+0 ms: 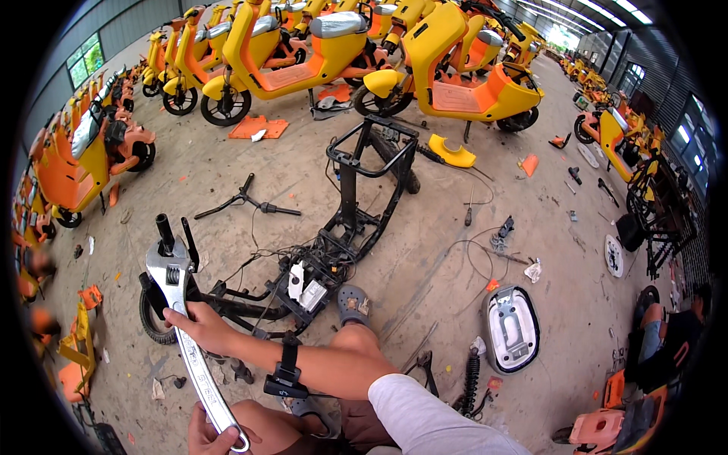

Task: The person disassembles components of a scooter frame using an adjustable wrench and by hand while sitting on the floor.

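Chrome adjustable wrench (200,371) has its head at the steering tube (164,227) of a stripped scooter frame (348,189) on the concrete floor (409,254); fitting appears underway, bite unconfirmed, and the next move calls for snug jaws. Right hand (203,328) closes round the upper handle; left hand (206,440) grips the lower end.

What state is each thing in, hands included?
Left hand: closed on wrench's handle end
Right hand: closed near wrench's head
Wrench: held; bite on tube unclear
Frame: stripped, wiring exposed
Handlebar: detached, on floor
Seat: loose, underside up
Shock: detached, on floor
Yellow fender: off, on floor
Front scooters: upright
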A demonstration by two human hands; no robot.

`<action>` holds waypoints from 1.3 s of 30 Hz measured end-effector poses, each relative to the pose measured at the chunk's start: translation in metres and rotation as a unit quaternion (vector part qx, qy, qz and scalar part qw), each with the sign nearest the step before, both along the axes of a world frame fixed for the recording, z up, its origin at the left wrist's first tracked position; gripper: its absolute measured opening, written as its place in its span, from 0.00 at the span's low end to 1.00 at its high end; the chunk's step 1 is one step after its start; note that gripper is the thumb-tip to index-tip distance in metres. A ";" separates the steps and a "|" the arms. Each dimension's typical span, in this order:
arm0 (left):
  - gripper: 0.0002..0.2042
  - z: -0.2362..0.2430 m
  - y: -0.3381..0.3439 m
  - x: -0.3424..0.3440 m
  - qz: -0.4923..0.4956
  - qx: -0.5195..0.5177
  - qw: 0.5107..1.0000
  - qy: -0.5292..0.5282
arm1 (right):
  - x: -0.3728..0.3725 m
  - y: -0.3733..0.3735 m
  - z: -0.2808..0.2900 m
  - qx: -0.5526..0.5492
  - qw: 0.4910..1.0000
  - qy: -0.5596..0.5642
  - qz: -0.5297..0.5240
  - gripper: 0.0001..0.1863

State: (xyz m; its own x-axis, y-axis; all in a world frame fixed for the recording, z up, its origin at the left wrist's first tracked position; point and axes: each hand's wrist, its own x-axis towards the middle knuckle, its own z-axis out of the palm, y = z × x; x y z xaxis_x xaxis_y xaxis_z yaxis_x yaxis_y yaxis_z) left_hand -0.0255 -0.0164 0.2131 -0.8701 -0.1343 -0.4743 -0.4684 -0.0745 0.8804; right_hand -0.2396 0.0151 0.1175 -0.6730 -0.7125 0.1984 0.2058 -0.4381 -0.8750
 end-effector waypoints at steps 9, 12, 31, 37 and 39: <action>0.24 0.007 0.011 -0.006 -0.005 0.004 1.000 -0.004 | 0.001 -0.001 -0.003 -0.023 0.998 0.006 -0.056 0.21; 0.24 0.009 0.013 -0.008 -0.007 0.005 1.000 -0.006 | 0.002 -0.004 -0.006 -0.039 0.997 0.005 -0.072 0.20; 0.20 0.016 -0.070 0.047 0.261 -0.102 0.953 0.117 | 0.033 -0.038 0.010 -0.016 0.987 0.021 0.156 0.23; 0.24 0.038 -0.106 0.036 0.211 -0.138 0.961 0.116 | 0.029 -0.051 0.016 -0.033 0.986 0.022 0.163 0.26; 0.25 0.037 -0.116 0.038 0.212 -0.130 0.962 0.117 | 0.030 -0.058 0.014 -0.043 0.985 0.023 0.167 0.27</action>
